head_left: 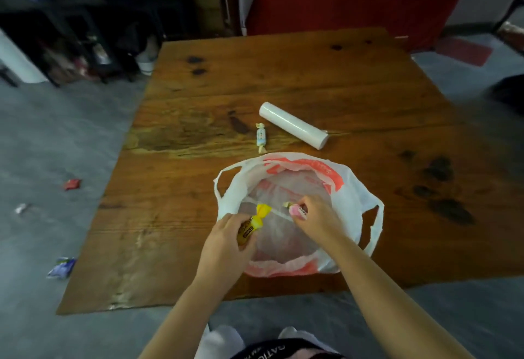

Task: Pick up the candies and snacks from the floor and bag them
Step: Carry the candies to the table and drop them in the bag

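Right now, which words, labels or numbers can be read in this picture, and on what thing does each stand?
None can be read with certainty.
Yellow candy in the left hand: dark print, too blurred.
Pink candy in the right hand: small letters, too blurred.
Plastic bag: red print, creased, unreadable.
White candy: print too small.
Dark clothing: upside-down white letters, cut off.

A brown wooden board (283,81) fills the middle of the frame, lying flat on a grey floor (56,132). On the board lie a white roll (293,125) and, just left of it, 1 blue-white candy (261,137); below them sits an open white-and-red bag (351,188). On the floor at left lie 3 wrappers: red (72,184), silver (20,208), blue (61,267).
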Demonstrator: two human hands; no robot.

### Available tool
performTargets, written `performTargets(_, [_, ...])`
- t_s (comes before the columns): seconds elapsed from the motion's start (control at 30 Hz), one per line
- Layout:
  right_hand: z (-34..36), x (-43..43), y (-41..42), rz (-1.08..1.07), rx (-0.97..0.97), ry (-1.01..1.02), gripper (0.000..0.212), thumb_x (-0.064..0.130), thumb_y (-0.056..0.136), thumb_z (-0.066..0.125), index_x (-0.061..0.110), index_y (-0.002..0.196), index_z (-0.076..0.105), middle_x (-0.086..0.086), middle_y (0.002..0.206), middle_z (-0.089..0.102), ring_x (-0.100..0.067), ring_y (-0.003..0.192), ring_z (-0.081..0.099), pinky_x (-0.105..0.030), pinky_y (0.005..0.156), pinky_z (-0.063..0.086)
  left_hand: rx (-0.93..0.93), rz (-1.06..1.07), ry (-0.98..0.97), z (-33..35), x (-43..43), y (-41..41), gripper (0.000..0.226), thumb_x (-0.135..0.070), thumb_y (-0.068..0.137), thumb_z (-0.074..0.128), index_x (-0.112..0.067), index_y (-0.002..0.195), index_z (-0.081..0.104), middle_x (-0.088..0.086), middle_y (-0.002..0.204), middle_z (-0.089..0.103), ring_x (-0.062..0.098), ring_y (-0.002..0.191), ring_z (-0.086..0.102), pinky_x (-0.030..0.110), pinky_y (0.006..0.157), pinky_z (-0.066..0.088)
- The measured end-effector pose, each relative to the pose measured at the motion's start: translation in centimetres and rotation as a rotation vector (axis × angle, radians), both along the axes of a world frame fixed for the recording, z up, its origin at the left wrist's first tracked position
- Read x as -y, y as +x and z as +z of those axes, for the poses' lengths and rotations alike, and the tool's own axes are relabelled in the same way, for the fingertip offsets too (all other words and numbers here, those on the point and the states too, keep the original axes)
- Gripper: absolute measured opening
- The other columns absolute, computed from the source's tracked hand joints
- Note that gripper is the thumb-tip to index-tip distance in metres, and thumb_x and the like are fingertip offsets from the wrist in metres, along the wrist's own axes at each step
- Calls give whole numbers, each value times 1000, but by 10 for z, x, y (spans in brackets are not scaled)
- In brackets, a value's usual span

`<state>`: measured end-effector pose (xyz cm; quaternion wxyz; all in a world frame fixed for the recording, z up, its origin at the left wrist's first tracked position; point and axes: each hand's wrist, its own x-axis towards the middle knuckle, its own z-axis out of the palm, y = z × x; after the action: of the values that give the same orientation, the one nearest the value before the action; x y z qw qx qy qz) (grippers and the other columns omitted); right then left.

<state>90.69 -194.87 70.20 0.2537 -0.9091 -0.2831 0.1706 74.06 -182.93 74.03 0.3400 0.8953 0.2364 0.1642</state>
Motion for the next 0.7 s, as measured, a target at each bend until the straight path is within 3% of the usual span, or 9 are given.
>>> performTargets(0.13, [7, 3, 6, 8, -5, 1, 30, 38, 84, 58, 16, 103, 51, -4, 104, 58, -17, 89, 54, -27, 71, 45, -58, -5, 15, -2, 4, 16, 25, -18, 80, 66, -13, 104, 61, -3, 90, 57, 13, 82, 53, 13, 65, 36])
performTargets(0.27, [34, 27, 1, -17, -17, 107, 47, 47, 79, 60, 17, 113, 49, 2, 108, 53, -14, 97, 52, -28, 79, 48, -194, -18, 13, -12, 1, 44, 28, -26, 84, 62, -17, 110, 58, 1, 109, 60, 16, 95, 54, 32, 83, 47])
performTargets(0.37, [46, 48, -9, -15, 9, 202, 45, 40, 78, 64, 16, 114, 50, 3, 109, 55, -8, 96, 50, -22, 81, 47, -302, -55, 68, -24, -2, 60, 25, -26, 85, 60, -20, 109, 58, 3, 113, 59, 17, 98, 54, 29, 85, 44])
performTargets(0.5, [47, 68, -18, -34, 42, 213, 37, 30, 79, 66, 16, 112, 53, 0, 111, 58, -4, 90, 48, -5, 68, 36, -331, -149, 136, -36, -3, 67, 21, -31, 88, 54, -20, 104, 59, 3, 108, 62, 17, 93, 56, 30, 82, 47])
performTargets(0.7, [45, 65, -24, -9, 50, 223, 34, 27, 79, 66, 14, 109, 55, -2, 107, 59, -5, 88, 50, -6, 67, 37, -323, -164, 181, -33, 0, 52, 27, -31, 87, 55, -17, 111, 58, 3, 118, 57, 16, 104, 51, 27, 88, 41])
